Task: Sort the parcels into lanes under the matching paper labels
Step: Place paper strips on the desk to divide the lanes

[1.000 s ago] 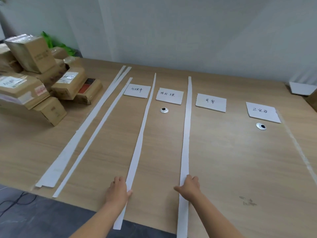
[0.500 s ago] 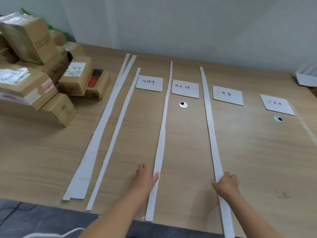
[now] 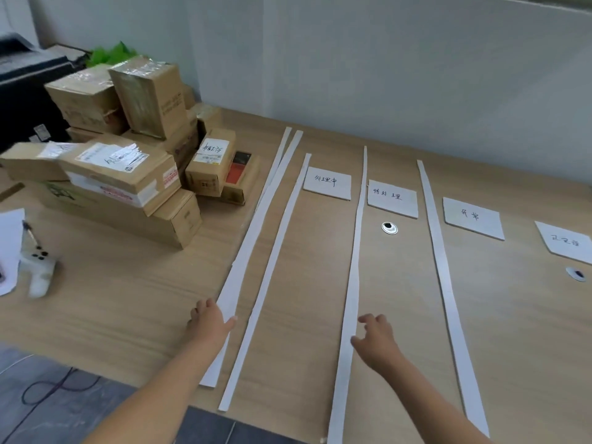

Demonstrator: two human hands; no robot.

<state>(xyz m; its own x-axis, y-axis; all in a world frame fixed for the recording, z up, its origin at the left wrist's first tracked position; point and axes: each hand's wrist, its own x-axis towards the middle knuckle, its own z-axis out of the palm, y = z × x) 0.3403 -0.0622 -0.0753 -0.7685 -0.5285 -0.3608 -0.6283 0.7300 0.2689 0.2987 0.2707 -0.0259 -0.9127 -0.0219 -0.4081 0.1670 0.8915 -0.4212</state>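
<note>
Wooden table [image 3: 121, 315], wide lanes [image 3: 397, 299] between white strips [image 3: 355, 257].

The bench [image 3: 128, 309] is pale matt wood grain. Brown cardboard parcels [image 3: 128, 174] carry glossy tape; the labels [image 3: 326, 182] and strips [image 3: 352, 283] are matt white paper.

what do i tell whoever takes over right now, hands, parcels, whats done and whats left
Left hand: open, flat on the table, thumb against the wide paper strip.
Right hand: open, fingers loosely curled, holding nothing, thumb at the strip between the two left labels; contact unclear.
Parcels: all piled at the table's far left, outside the lanes.
Done: four paper labels and the strips are laid out.
Left: every parcel needs sorting into its lane.
</note>
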